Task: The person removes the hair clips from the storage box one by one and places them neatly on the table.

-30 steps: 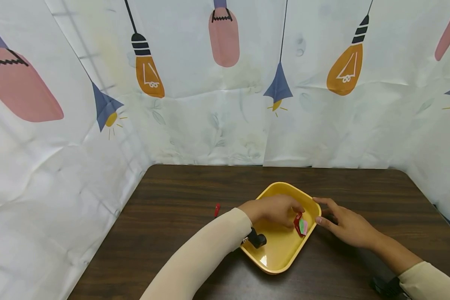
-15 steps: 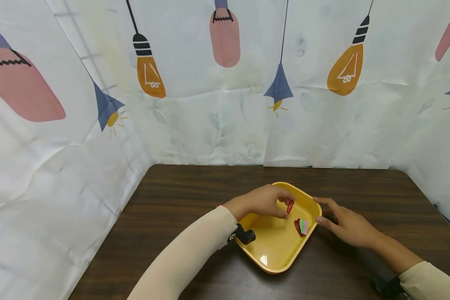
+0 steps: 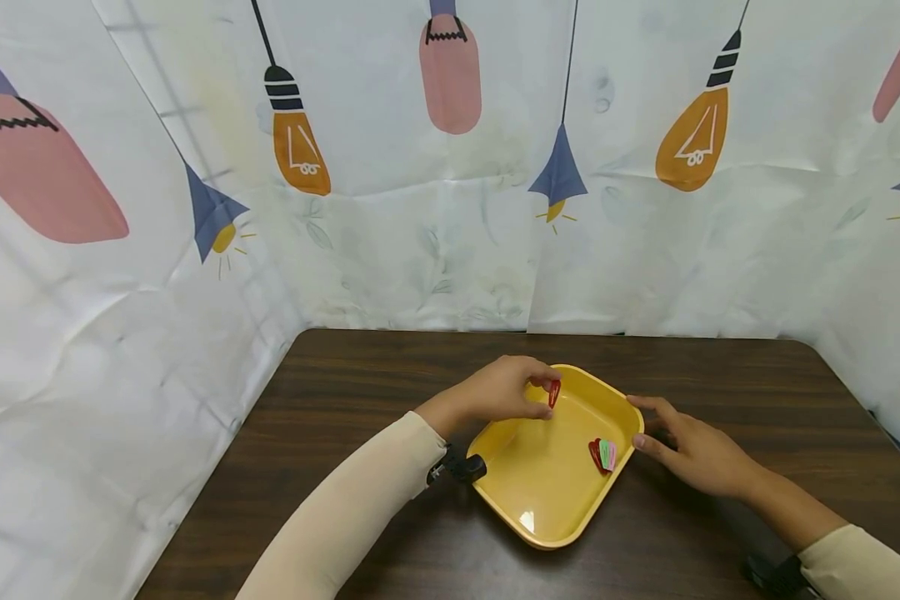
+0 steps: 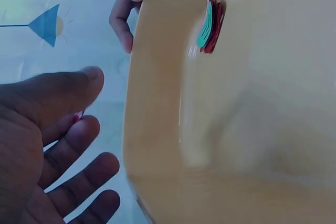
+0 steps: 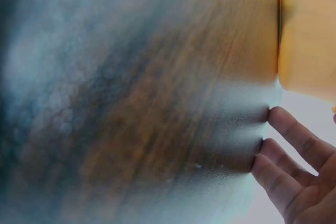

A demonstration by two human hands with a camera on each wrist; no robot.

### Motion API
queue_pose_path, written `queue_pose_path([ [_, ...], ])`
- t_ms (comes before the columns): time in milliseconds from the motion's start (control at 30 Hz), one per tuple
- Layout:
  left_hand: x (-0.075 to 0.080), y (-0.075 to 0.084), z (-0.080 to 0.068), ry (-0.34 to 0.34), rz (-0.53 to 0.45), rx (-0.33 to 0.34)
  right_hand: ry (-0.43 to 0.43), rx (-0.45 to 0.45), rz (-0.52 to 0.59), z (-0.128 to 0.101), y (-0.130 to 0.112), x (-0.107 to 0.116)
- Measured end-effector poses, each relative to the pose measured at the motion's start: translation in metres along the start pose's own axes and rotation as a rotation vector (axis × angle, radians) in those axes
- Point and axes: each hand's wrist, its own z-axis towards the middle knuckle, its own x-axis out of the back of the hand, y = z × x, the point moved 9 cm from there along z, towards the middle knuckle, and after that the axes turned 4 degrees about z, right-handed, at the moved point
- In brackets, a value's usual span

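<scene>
My left hand point(image 3: 498, 390) is above the far left side of the yellow tray point(image 3: 543, 500) and pinches a red hair clip point(image 3: 554, 392) between thumb and fingers. Only a sliver of that clip point(image 4: 79, 115) shows in the left wrist view. Near the tray's right wall, dark red, green and pink hair clips point(image 3: 603, 456) lie side by side on the bottom. My right hand point(image 3: 690, 450) stays at the tray's right corner, fingers loosely spread, thumb and index finger touching the rim. In the right wrist view, the fingertips of that hand point(image 5: 310, 182) meet the dark table.
The tray stands on a dark wood-grain table point(image 3: 360, 375). Behind and to the left hangs a white printed curtain point(image 3: 420, 250). A black wrist camera point(image 3: 465, 468) on my left arm overlaps the tray's left rim.
My left hand has come up from the clips by the right wall, moving left and away with a red clip pinched in it. My right hand and the tray have stayed put.
</scene>
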Motion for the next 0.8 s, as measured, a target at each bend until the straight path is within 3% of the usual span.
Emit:
queue_pose_path([
  [500,0.024,-0.035,-0.033,0.077,-0.010,0.090,0.010,0.021,-0.019,0.001,0.003,-0.001],
  [800,0.033,-0.060,-0.059,0.108,-0.104,0.114,0.007,0.022,-0.022,0.001,0.003,-0.001],
])
